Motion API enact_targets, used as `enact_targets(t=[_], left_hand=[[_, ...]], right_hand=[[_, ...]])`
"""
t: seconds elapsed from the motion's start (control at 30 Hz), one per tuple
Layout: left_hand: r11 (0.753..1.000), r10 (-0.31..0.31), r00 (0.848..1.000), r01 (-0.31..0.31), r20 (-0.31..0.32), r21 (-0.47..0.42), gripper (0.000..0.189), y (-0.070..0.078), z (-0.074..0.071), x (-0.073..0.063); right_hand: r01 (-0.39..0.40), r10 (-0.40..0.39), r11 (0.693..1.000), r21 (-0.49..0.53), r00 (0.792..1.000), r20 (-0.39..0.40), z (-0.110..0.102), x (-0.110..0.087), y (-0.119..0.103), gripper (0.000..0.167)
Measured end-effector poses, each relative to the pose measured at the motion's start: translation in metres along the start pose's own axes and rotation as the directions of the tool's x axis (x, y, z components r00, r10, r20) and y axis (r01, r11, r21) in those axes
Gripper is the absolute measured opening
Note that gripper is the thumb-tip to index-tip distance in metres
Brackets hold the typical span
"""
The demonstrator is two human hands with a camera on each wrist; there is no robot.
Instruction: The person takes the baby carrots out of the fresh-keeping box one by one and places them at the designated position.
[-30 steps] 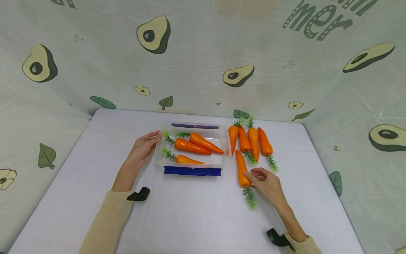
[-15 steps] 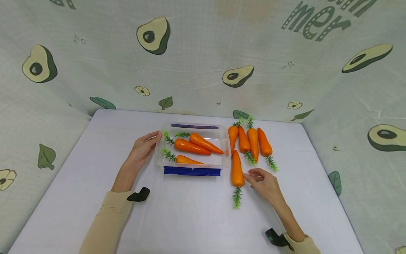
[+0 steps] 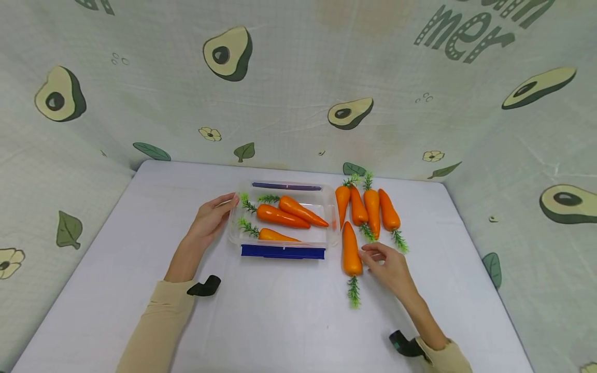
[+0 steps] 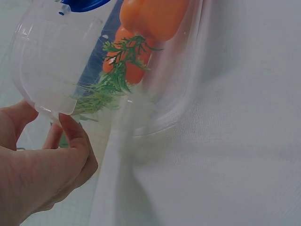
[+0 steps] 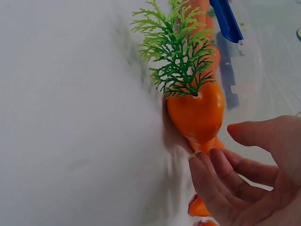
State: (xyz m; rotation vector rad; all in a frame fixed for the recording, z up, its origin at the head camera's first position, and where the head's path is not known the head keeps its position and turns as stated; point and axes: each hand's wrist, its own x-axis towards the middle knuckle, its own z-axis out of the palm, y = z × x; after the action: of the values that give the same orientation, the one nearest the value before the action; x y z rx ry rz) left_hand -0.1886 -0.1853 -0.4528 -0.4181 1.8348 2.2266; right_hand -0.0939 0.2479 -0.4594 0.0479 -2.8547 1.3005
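Observation:
My left hand [image 3: 212, 220] pinches the left rim of a clear plastic container [image 3: 317, 237] with blue latch flaps [image 3: 283, 252]. Thumb and fingers meet at that rim in the left wrist view. Inside lie three orange carrots with green tops, among them a middle carrot [image 3: 282, 215]. Just right of the container, a single carrot [image 3: 352, 254] lies on the table, tip away from me and leafy top toward me. My right hand [image 3: 392, 269] is at its right side. In the right wrist view the fingertips touch the carrot [image 5: 197, 113], while the thumb stands apart from it.
Several more carrots [image 3: 372, 207] lie in a group behind the single one, right of the container, their tops pointing both ways. The white table [image 3: 280, 321] ends at a patterned cloth backdrop [image 3: 289, 103] with avocados. Cloth also hangs along both sides.
The single carrot slid left toward the container, then shifted slightly back to the right. My right hand moved a little left with it. Left hand and container have stayed in place.

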Motion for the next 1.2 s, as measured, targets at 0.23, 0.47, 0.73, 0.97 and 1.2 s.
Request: enact_targets(t=[0.23,0.47,0.73,0.97,1.2], left_hand=[[1.0,-0.004,1.0,0.004,-0.004,0.005,0.063,-0.001,0.0,0.0],[0.999,-0.02,1.0,0.02,-0.005,0.035,0.064,-0.001,0.0,0.0],[0.999,-0.041,0.999,0.041,-0.01,0.024,0.063,0.003,0.002,-0.003],[0.998,-0.054,0.999,0.054,0.009,-0.029,0.059,0.009,0.004,-0.003],[0.997,-0.071,0.997,0.071,0.011,-0.042,0.059,0.01,0.003,-0.003]], right_hand=[[0.094,-0.094,0.994,-0.049,0.996,-0.002,-0.005,0.01,-0.014,0.024],[0.174,-0.175,0.982,-0.072,0.984,-0.017,-0.008,0.024,-0.031,0.023],[0.28,-0.28,0.959,-0.037,0.96,0.01,-0.004,0.042,-0.056,0.025],[0.345,-0.345,0.938,0.026,0.938,0.013,0.007,0.056,-0.071,0.025],[0.39,-0.393,0.919,0.055,0.917,0.063,0.021,0.068,-0.086,0.028]])
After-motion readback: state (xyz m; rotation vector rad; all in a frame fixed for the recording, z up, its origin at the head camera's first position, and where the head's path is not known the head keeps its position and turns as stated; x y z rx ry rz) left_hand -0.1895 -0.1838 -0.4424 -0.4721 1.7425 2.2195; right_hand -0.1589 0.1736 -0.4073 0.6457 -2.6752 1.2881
